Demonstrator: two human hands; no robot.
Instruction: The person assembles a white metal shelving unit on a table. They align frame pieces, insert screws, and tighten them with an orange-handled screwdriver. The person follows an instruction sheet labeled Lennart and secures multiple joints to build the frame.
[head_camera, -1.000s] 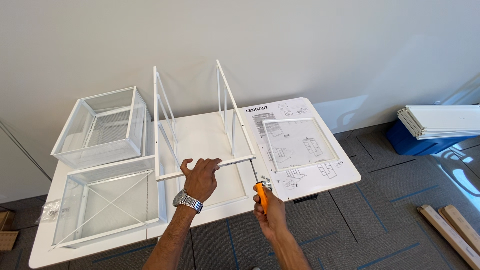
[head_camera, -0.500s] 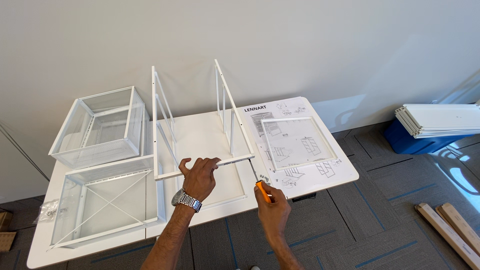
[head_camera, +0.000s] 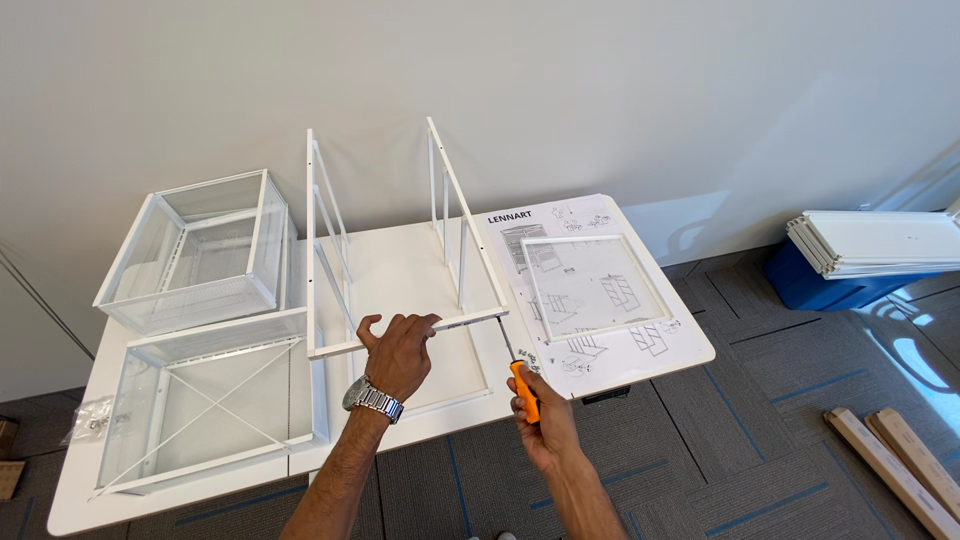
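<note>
A white metal frame stands on the white table, its two side rails rising toward the wall. My left hand, with a silver watch on the wrist, grips the frame's front crossbar. My right hand holds an orange-handled screwdriver. Its shaft points up at the crossbar's right end, near the frame's front right corner.
Two white mesh drawers sit on the table's left. An instruction sheet lies at the right with a small framed mesh panel on it. A bag of hardware lies far left. White panels on a blue box and wooden slats rest on the floor.
The view has shifted slightly. My right hand has brought the screwdriver a little closer to the frame's front right corner. My left hand stays on the crossbar.
</note>
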